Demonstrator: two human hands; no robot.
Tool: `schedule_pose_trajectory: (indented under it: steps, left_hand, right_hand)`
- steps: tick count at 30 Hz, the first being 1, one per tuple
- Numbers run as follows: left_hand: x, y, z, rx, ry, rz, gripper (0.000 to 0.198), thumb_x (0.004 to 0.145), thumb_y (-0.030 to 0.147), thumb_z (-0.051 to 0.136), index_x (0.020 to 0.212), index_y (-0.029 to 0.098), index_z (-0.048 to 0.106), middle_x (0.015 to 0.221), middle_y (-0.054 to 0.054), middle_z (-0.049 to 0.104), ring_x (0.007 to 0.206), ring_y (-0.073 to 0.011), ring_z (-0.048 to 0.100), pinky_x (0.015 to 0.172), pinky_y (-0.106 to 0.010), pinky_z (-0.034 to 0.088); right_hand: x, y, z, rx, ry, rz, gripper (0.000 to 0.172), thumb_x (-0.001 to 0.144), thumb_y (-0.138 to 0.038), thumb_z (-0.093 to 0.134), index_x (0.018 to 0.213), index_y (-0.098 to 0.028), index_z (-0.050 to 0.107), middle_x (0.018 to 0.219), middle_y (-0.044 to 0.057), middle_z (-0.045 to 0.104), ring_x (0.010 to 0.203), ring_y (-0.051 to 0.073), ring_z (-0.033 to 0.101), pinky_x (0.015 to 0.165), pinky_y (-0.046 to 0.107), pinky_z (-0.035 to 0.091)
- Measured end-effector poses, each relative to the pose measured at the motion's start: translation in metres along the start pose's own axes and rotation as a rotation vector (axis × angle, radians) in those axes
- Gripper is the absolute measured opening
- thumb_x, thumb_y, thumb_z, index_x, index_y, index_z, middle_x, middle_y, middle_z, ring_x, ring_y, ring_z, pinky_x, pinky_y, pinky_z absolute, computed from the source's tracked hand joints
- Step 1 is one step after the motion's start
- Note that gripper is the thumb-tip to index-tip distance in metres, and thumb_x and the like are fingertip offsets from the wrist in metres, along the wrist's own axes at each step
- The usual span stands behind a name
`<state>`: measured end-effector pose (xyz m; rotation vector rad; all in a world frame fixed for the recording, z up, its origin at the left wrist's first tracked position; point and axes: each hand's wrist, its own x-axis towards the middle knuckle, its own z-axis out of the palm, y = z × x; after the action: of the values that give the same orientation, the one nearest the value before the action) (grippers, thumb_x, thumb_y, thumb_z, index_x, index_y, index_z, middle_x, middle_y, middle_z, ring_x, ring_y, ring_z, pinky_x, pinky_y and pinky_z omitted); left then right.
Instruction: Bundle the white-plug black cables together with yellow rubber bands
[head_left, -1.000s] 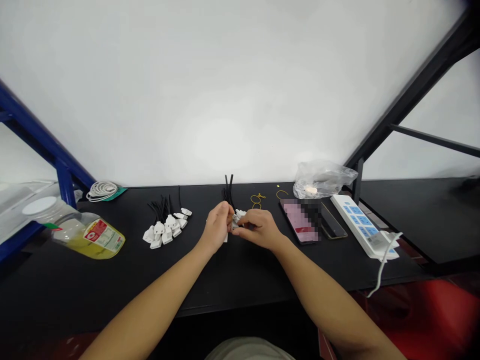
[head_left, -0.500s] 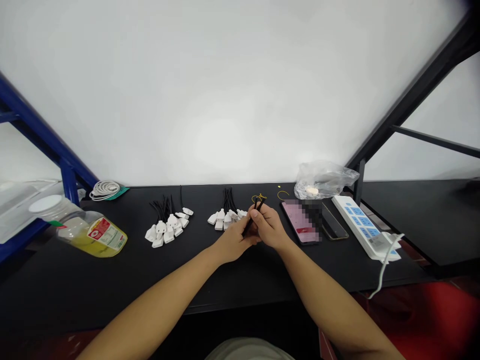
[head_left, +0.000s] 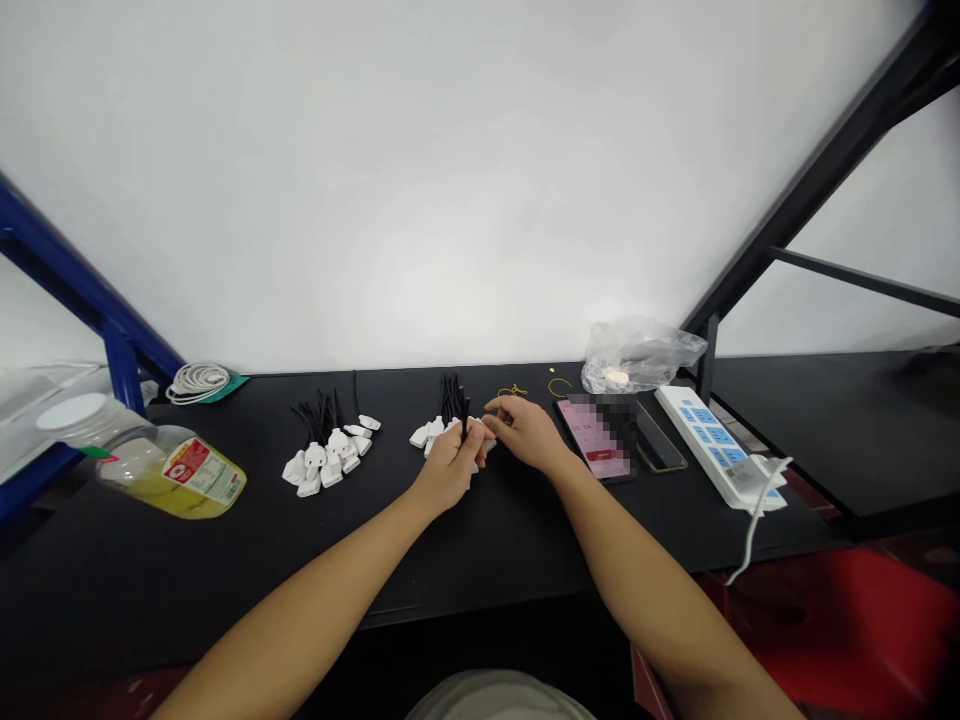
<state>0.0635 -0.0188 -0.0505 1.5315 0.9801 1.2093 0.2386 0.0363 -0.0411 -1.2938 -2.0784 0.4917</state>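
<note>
The left hand point(head_left: 448, 468) is clenching around a bunch of white plugs point(head_left: 431, 433) on the counter point(head_left: 525, 560), its fingers hiding most of the bunch. Their black cords point(head_left: 453, 395) are pointing up and away from the person. The right hand point(head_left: 526, 433) is reaching in just beside them; whether it is touching or grasping anything is hard to make out. A clear bag point(head_left: 641, 360) is holding something white.
</note>
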Motion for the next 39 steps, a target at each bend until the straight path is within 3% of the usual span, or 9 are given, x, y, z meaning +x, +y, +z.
schedule_pose_trajectory:
  steps: [4, 13, 18, 21, 23, 25, 28, 30, 39]
  left_hand:
    - [0.002, -0.004, -0.001, -0.018, 0.053, -0.012, 0.037, 0.096, 0.053, 0.048, 0.088, 0.02, 0.062, 0.07, 0.0, 0.059, 0.066, -0.014, 0.057, 0.066, -0.027, 0.048]
    - [0.007, -0.007, -0.002, 0.07, 0.029, -0.08, 0.033, 0.092, 0.048, 0.055, 0.08, 0.019, 0.063, 0.066, -0.001, 0.063, 0.064, -0.0155, 0.061, 0.064, -0.028, 0.048]
    - [0.008, -0.011, -0.003, 0.013, 0.031, -0.118, 0.038, 0.09, 0.055, 0.056, 0.086, 0.018, 0.065, 0.074, -0.003, 0.068, 0.069, -0.0166, 0.066, 0.07, -0.03, 0.053]
    - [0.01, -0.014, -0.003, -0.041, 0.039, -0.152, 0.05, 0.09, 0.063, 0.052, 0.1, 0.016, 0.067, 0.092, -0.008, 0.073, 0.075, -0.0181, 0.07, 0.077, -0.033, 0.056]
    - [0.01, -0.016, -0.003, -0.065, 0.04, -0.172, 0.059, 0.091, 0.067, 0.046, 0.113, 0.016, 0.066, 0.105, -0.011, 0.074, 0.08, -0.0193, 0.071, 0.08, -0.036, 0.057]
    - [0.009, -0.017, -0.003, -0.099, 0.041, -0.174, 0.064, 0.092, 0.069, 0.042, 0.124, 0.017, 0.062, 0.114, -0.013, 0.072, 0.088, -0.0211, 0.072, 0.084, -0.038, 0.058]
    - [0.007, -0.016, -0.003, -0.099, 0.046, -0.104, 0.062, 0.094, 0.067, 0.041, 0.127, 0.019, 0.062, 0.121, -0.013, 0.07, 0.104, -0.0243, 0.069, 0.091, -0.041, 0.056]
    - [0.005, -0.015, -0.003, -0.056, 0.038, -0.03, 0.056, 0.096, 0.063, 0.041, 0.117, 0.018, 0.068, 0.121, -0.012, 0.07, 0.112, -0.0255, 0.066, 0.097, -0.042, 0.052]
    - [0.004, -0.003, -0.001, -0.077, 0.019, -0.001, 0.038, 0.094, 0.052, 0.054, 0.091, 0.02, 0.073, 0.096, -0.008, 0.074, 0.095, -0.021, 0.068, 0.093, -0.038, 0.052]
  right_hand:
    - [0.0, 0.002, 0.005, -0.147, -0.176, -0.017, 0.026, 0.096, -0.039, 0.054, 0.098, -0.023, 0.075, 0.092, 0.005, 0.072, 0.082, 0.017, 0.064, 0.068, 0.025, 0.043]
    - [0.002, 0.011, -0.006, -0.001, -0.277, -0.005, 0.022, 0.089, -0.038, 0.063, 0.1, -0.023, 0.076, 0.085, 0.001, 0.073, 0.074, 0.015, 0.064, 0.067, 0.024, 0.044]
    - [0.008, 0.017, -0.013, 0.021, -0.009, 0.228, 0.015, 0.083, -0.03, 0.064, 0.087, -0.021, 0.076, 0.08, 0.003, 0.074, 0.073, 0.017, 0.064, 0.067, 0.027, 0.044]
    - [0.01, 0.016, -0.02, 0.283, 0.18, 0.287, 0.024, 0.081, -0.036, 0.066, 0.094, -0.017, 0.073, 0.085, 0.005, 0.074, 0.07, 0.016, 0.062, 0.064, 0.027, 0.046]
    - [0.008, 0.012, -0.025, 0.508, 0.073, 0.236, 0.03, 0.079, -0.04, 0.068, 0.098, -0.016, 0.071, 0.086, 0.005, 0.072, 0.066, 0.014, 0.06, 0.059, 0.025, 0.045]
    - [0.004, 0.006, -0.028, 0.637, -0.201, 0.159, 0.03, 0.078, -0.039, 0.071, 0.099, -0.017, 0.07, 0.084, 0.003, 0.07, 0.064, 0.012, 0.057, 0.056, 0.023, 0.044]
    - [-0.003, -0.001, -0.025, 0.611, -0.564, 0.093, 0.027, 0.079, -0.037, 0.071, 0.098, -0.017, 0.07, 0.082, 0.002, 0.068, 0.064, 0.011, 0.056, 0.054, 0.022, 0.045]
    - [-0.005, -0.004, -0.02, 0.535, -0.648, 0.075, 0.025, 0.08, -0.036, 0.069, 0.096, -0.017, 0.071, 0.082, 0.001, 0.067, 0.063, 0.011, 0.055, 0.053, 0.021, 0.044]
    - [0.0, 0.006, -0.022, 0.069, -0.333, 0.107, 0.023, 0.075, -0.04, 0.075, 0.073, -0.017, 0.068, 0.063, -0.003, 0.059, 0.059, 0.011, 0.051, 0.055, 0.023, 0.034]
